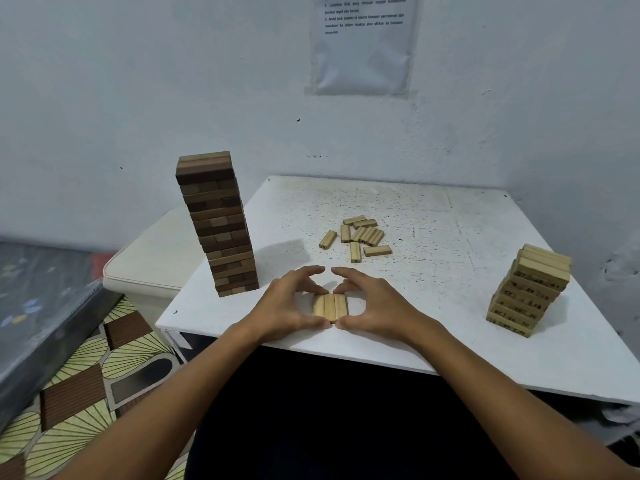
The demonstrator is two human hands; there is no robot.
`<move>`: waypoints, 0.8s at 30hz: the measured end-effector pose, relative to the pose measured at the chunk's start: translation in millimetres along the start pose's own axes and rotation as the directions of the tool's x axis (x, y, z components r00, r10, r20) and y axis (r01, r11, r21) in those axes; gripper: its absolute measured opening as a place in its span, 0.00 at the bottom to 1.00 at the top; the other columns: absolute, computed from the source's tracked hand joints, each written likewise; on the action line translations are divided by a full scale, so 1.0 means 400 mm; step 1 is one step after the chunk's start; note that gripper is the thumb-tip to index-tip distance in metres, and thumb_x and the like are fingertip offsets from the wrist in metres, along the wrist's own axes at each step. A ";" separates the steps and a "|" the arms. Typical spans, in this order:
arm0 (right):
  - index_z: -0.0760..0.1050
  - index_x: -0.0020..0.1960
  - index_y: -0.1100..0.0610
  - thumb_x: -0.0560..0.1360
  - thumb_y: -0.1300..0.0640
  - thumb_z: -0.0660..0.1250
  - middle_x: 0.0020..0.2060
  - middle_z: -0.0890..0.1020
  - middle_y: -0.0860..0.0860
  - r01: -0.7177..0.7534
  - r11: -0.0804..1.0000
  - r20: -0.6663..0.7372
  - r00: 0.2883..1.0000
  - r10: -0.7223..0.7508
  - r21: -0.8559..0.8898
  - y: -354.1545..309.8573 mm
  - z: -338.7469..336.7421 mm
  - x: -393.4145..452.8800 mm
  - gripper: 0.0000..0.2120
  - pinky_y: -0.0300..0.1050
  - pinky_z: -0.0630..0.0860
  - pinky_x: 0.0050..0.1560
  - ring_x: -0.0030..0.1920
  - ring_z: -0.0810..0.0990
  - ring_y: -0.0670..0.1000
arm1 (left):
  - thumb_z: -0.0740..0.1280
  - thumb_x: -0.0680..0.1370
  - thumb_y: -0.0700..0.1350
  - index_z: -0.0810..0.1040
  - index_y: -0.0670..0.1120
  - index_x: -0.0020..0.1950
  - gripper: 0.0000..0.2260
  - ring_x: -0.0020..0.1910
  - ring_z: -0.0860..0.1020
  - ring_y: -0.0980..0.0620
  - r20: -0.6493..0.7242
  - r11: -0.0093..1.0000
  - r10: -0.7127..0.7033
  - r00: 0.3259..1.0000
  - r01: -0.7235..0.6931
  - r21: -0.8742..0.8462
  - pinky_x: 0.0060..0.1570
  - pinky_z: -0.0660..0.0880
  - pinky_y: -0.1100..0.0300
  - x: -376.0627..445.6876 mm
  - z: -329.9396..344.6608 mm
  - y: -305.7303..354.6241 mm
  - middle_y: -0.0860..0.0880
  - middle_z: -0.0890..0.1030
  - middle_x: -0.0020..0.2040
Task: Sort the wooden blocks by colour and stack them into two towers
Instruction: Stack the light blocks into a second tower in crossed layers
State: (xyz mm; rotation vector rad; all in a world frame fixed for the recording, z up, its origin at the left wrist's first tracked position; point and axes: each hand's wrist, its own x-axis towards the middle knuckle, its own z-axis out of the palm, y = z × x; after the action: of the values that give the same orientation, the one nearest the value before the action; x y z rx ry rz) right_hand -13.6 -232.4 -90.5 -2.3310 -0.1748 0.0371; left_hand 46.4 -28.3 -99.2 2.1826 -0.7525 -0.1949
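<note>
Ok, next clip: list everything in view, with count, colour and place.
dark tower: one, brown, table's left edge
light tower: one, pale, table's right side
loose blocks: about ten, pale, table centre
row of three blocks: pale, near edge, between the hands
table: one, white, speckled
stool: one, cream, left of table
paper sheet: one, on wall
left hand: squaring the row
right hand: squaring the row
</note>
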 end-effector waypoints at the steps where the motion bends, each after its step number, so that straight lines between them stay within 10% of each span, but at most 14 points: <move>1: 0.63 0.73 0.43 0.65 0.54 0.76 0.57 0.80 0.42 0.004 1.000 -0.002 1.000 -0.004 -0.003 -0.001 0.001 0.000 0.41 0.44 0.70 0.64 0.63 0.75 0.45 | 0.78 0.58 0.59 0.68 0.58 0.69 0.41 0.59 0.76 0.63 -0.005 1.000 0.000 1.000 0.000 -0.020 0.67 0.69 0.53 0.000 0.001 0.002 0.60 0.83 0.52; 12: 0.66 0.71 0.46 0.65 0.56 0.76 0.53 0.78 0.45 0.070 0.997 -0.087 0.994 -0.074 -0.044 -0.045 -0.087 -0.024 0.37 0.34 0.69 0.44 0.47 0.75 0.39 | 0.83 0.61 0.45 0.67 0.55 0.68 0.40 0.61 0.74 0.65 0.022 0.994 0.105 0.994 -0.104 -0.024 0.61 0.69 0.64 0.066 -0.035 0.085 0.57 0.84 0.49; 24: 0.66 0.67 0.43 0.65 0.54 0.76 0.52 0.80 0.43 -0.027 0.992 -0.341 0.940 -0.015 -0.119 -0.039 -0.379 -0.157 0.35 0.48 0.76 0.58 0.55 0.78 0.46 | 0.83 0.60 0.45 0.66 0.52 0.69 0.42 0.58 0.75 0.67 0.094 0.935 0.353 0.931 -0.347 -0.072 0.53 0.69 0.72 0.236 0.010 0.394 0.59 0.83 0.48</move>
State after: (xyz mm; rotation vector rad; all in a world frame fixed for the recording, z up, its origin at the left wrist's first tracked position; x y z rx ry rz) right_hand -65.2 -338.7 24.1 -2.4171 0.0050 -0.3839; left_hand 50.3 -164.4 24.3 1.9585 -1.1689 -0.1457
